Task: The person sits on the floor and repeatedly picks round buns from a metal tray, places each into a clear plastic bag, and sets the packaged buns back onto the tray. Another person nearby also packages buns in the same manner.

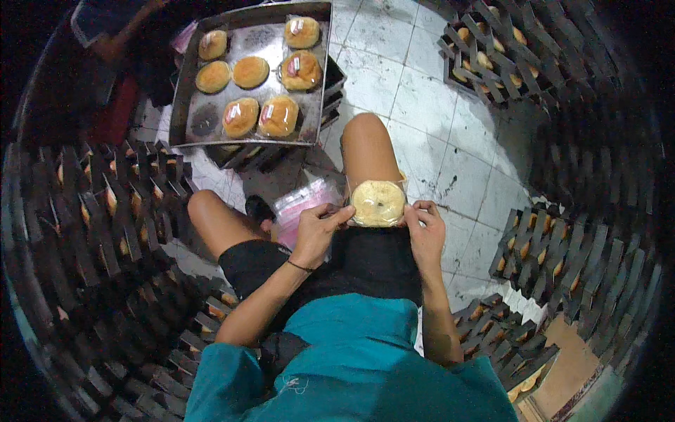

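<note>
A round, pale bread bun (pixel 378 203) in a clear plastic bag is held up over my thigh, its flat side with a small dark spot facing me. My left hand (pixel 316 228) pinches the bag's left edge between thumb and fingers. On the opposite edge, my right hand (pixel 425 224) grips the plastic the same way. Beside my left hand lies a stack of clear and pink plastic bags (pixel 307 204). Ahead to the left, a metal tray (pixel 264 67) carries several golden buns, some wrapped with labels and two bare ones (pixel 250 72) in the middle.
Tall stacks of dark trays with buns between them rise on my left (pixel 119 197) and right (pixel 545 246), with another stack (pixel 506 49) at the far right. Stained white tiles (pixel 415 84) cover the floor. Another person's arm (pixel 130 32) shows at the far left.
</note>
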The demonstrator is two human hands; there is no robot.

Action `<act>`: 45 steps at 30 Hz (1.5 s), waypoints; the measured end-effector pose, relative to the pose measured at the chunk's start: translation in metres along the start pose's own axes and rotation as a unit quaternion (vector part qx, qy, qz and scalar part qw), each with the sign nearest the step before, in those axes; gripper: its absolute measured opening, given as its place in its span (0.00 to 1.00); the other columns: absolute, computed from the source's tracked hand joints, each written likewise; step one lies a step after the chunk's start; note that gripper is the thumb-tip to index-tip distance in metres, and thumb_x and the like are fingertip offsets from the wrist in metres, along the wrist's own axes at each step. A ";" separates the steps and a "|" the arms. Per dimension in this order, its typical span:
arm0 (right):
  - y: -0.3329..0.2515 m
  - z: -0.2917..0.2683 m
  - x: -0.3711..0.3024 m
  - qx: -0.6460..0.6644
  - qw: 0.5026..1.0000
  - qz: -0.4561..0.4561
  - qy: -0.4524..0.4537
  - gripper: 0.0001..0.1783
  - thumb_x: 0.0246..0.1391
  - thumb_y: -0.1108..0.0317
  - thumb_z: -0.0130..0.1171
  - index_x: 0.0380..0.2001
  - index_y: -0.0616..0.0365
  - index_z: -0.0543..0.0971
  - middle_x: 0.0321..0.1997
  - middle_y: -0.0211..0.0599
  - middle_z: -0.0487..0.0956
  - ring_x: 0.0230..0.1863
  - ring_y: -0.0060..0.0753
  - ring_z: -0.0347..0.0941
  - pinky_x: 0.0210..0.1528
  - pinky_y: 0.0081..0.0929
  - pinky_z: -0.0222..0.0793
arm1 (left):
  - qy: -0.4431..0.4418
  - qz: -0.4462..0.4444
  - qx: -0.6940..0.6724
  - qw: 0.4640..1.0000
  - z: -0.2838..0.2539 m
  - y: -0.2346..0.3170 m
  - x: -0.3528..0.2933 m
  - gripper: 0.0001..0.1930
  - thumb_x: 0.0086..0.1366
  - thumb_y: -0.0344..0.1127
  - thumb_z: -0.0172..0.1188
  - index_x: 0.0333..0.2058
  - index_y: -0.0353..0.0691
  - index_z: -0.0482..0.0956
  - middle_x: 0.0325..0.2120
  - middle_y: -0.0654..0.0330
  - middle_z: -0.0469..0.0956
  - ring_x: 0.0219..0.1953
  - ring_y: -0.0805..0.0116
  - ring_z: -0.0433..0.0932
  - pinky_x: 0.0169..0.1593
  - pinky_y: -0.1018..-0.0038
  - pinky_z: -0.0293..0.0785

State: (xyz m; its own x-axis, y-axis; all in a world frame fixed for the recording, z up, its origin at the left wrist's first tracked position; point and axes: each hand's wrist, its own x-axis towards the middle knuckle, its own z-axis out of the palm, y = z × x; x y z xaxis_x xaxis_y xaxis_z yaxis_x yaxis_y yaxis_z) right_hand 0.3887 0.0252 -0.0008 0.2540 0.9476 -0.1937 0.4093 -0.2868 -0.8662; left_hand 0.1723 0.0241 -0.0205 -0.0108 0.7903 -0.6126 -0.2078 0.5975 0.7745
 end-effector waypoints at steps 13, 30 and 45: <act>0.015 0.029 0.016 0.026 1.000 0.001 0.009 0.17 0.58 0.64 0.63 0.23 0.68 0.76 0.30 0.37 0.78 0.34 0.27 0.70 0.37 0.31 0.67 | -0.019 0.534 0.422 0.732 0.019 0.029 -0.016 0.29 0.60 0.38 0.67 0.60 0.42 0.71 0.56 0.45 0.73 0.61 0.42 0.68 0.62 0.56 0.68; -0.154 0.311 0.109 0.182 0.889 0.019 -0.420 0.39 0.60 0.54 0.66 0.65 0.64 0.61 0.57 0.49 0.74 0.53 0.36 0.76 0.39 0.30 0.81 | 0.324 0.307 0.144 0.883 -0.210 0.102 0.100 0.30 0.67 0.45 0.65 0.63 0.41 0.69 0.49 0.52 0.76 0.53 0.60 0.76 0.58 0.66 0.72; -0.094 0.200 0.010 -0.139 0.867 -0.269 -0.396 0.12 0.55 0.74 0.64 0.43 0.61 0.80 0.41 0.46 0.82 0.42 0.43 0.81 0.46 0.33 0.75 | 0.013 0.212 0.447 0.869 -0.177 -0.002 0.030 0.31 0.58 0.34 0.64 0.60 0.39 0.67 0.46 0.37 0.71 0.52 0.35 0.72 0.52 0.49 0.73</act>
State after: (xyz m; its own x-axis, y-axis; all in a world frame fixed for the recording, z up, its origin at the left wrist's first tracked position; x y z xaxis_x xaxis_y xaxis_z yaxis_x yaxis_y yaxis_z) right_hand 0.1773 0.0902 -0.0137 -0.6756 0.7223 -0.1481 0.5052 0.3072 -0.8065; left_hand -0.0006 0.0222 -0.0685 0.0755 0.9688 -0.2359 0.6636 0.1277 0.7371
